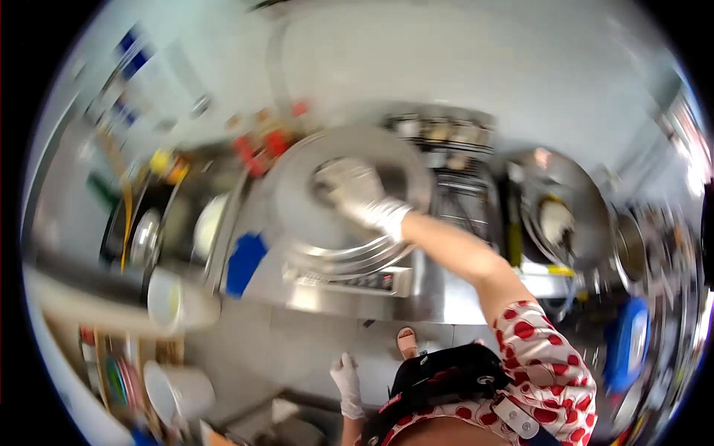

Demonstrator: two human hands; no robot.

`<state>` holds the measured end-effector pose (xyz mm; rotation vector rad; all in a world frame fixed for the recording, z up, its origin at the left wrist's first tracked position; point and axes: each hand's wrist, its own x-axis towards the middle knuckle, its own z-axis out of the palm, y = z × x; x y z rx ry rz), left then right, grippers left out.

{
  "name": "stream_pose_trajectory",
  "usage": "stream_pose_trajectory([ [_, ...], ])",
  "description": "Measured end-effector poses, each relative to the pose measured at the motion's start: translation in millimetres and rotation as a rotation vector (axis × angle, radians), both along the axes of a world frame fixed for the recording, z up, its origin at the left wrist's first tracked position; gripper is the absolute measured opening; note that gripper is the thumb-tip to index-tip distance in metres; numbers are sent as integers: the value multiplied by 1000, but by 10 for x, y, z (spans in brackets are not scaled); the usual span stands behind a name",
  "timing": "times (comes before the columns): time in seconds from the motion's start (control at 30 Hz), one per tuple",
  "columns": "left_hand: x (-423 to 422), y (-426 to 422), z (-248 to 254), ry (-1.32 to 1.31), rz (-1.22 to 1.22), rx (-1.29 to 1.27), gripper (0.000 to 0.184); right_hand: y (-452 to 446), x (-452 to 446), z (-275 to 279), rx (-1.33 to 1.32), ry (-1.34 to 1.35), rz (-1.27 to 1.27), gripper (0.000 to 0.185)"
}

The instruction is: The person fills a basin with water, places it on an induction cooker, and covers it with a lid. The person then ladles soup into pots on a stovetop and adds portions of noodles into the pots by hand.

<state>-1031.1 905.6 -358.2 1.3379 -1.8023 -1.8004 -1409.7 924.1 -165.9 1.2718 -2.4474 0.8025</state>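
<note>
One left hand [347, 385], white-gloved, hangs nearest the body, apart from the tabletop [461, 303]. Its grip is loosely open, with nothing visible in it. Beyond the tabletop's near edge stands a cooker [327, 281]; a red display [387, 281] shows at the right of its front panel. A blue item [245, 264], possibly a cloth, lies beside the cooker's left front. Caution: the display suggests power is on, so a cloth touching hot metal could scorch.

A wide, round metal vessel [297, 215] sits over the cooker. The right hand [349, 189], also gloved, is above its middle, fingers bent down. Blur hides the fingertips; whether this grip is closed on anything cannot be told. Uneven pressure could slide the vessel, since the left hand does not brace it. A lowered forearm could meet the rim and, if hot, be burned.

Farther back stand seasoning containers [442, 132] and red-topped bottles [275, 141]; an overlong reach could topple them.
</note>
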Motion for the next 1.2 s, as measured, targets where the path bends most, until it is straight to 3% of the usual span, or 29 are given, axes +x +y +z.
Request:
stream_pose_trajectory([
  [0.03,-63,-64,-199,-20,-112,13,26,43,138,47,60,60,-113,25],
  [0.07,-156,-85,-277,-53,-241,11,28,196,228,1,-88,452,-44,24],
  [0.1,-263,-73,-345,-86,-366,54,27,531,571,183,-27,224,9,37],
  [0.13,-360,-23,-382,-172,-548,32,27,779,743,140,-148,261,65,45],
  [0.2,-602,208,-468,-333,-915,-42,31,1548,1169,-43,-129,48,110,41],
  [0.23,-692,343,-498,-384,-1114,-93,35,1932,1325,-191,-277,64,146,37],
  [0.27,-754,518,-520,-412,-1296,-126,35,2316,1509,-469,-224,-25,60,34],
  [0.33,-896,919,-553,-436,-1621,-139,35,3088,1977,-1158,-122,-366,-200,32],
  [0.37,-922,1130,-573,-433,-1719,-106,34,3462,2233,-1683,-101,-398,-378,33],
  [0.4,-917,1388,-591,-432,-1803,-68,34,3895,2544,-1916,100,-930,-585,41],
  [0.43,-903,1631,-608,-439,-1875,-20,34,4297,2866,-2238,198,-1124,-645,45],
  [0.47,-879,1885,-619,-449,-1929,23,34,4620,3321,-2811,371,-1158,-764,51],
  [0.5,-841,2147,-637,-462,-1978,61,34,4869,3773,-2888,369,-1290,-840,57],
  [0.53,-796,2402,-660,-486,-2018,95,33,5080,4286,-2949,385,-1266,-827,59],
  [0.57,-782,2613,-688,-522,-2051,110,33,5271,4518,-2987,490,-1627,-611,61],
  [0.6,-742,2821,-716,-577,-2057,151,33,5430,4807,-2969,485,-1709,-556,58],
  [0.7,-687,3369,-841,-809,-1997,248,33,5858,5644,-3071,274,-1677,-698,52],
  [0.77,-740,3751,-735,-952,-2027,171,33,6211,6061,-2999,43,-1641,-810,48],
  [0.8,-735,4035,-675,-935,-2186,-27,32,6417,6248,-2969,-112,-1649,-847,47],
  [0.83,-749,4370,-526,-759,-2546,-473,31,6678,6458,-2915,-468,-1723,-786,52],
  [0.9,-759,5009,-880,-381,-2599,-1013,34,6934,6814,-2676,-614,-1446,-1329,51],
  [0.97,-586,5677,-772,-116,-2448,-975,36,7259,7078,-2584,-888,-1326,-1501,49],
  [1.07,-222,6758,-414,-188,-2580,-916,41,7714,7370,-2400,-1161,-1135,-1683,39],
  [1.17,269,7721,-84,-143,-2715,-987,40,8181,7662,-2301,-1107,-937,-1669,37],
  [1.2,475,8045,90,-156,-2748,-937,40,8358,7753,-2024,-1005,-921,-1673,38],
])
